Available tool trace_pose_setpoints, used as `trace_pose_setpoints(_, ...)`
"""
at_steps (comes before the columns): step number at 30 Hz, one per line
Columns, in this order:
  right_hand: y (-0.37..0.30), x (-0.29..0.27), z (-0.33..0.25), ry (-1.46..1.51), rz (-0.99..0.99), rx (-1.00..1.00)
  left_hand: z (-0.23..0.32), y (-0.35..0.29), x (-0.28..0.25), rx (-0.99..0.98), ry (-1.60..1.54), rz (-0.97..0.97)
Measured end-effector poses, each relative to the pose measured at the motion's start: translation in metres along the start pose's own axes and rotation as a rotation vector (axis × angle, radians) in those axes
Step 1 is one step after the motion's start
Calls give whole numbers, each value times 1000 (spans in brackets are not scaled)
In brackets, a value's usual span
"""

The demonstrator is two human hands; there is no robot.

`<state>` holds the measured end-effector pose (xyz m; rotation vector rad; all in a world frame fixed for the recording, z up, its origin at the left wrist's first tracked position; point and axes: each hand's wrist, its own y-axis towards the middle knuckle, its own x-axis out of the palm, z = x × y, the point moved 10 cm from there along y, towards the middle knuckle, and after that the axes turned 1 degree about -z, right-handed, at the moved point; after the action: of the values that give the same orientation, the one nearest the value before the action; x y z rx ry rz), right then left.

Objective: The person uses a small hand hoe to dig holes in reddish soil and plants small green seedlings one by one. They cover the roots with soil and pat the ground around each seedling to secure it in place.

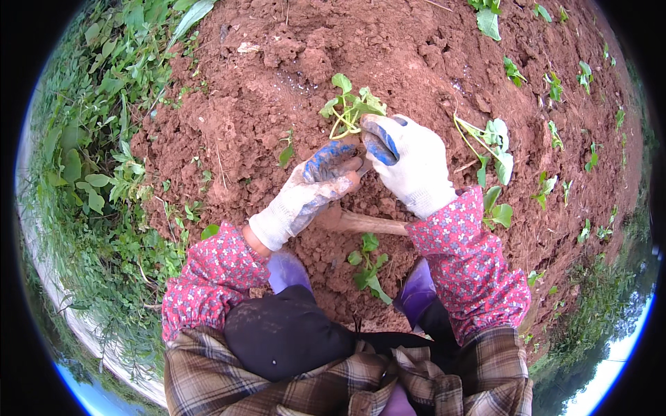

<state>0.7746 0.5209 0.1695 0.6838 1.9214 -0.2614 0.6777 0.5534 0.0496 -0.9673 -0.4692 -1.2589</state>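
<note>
While both gloved hands crowd in at the base of the seedling (349,105), worth noting how floppy and light that little plant looks: thin pale-green stem, curled near the bottom, soft leaves on top that would bruise or snap with any squeeze. Sits upright in the red soil (243,104) just above the fingertips, roots out of sight. Best taken low on the stem, right at the dirt line, never by the leaves. Left hand (309,194) in a white knit glove with blue rubbery coating, fingers curled and pressed down into the clods. Right hand (406,163) in the same kind of glove, fingers bent, cupped against the soil beside the stem; can't tell whether actually pinching the stem or just packing dirt. Soil looks crumbly, damp, lumpy. Wooden handle (361,223) lying under the wrists, smooth and stiff. More limp cuttings (492,139) off to the right, weeds (90,173) along the left edge.
</note>
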Motion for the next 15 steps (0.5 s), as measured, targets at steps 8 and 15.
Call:
trace_pose_setpoints(8, -17, 6, -51, -70, -104, -426, 0, -11, 13, 129, -405, -182)
trace_pose_setpoints(15, -20, 4, -42, 79, -256, -407, 4, 1, -1, 163, -470, -172)
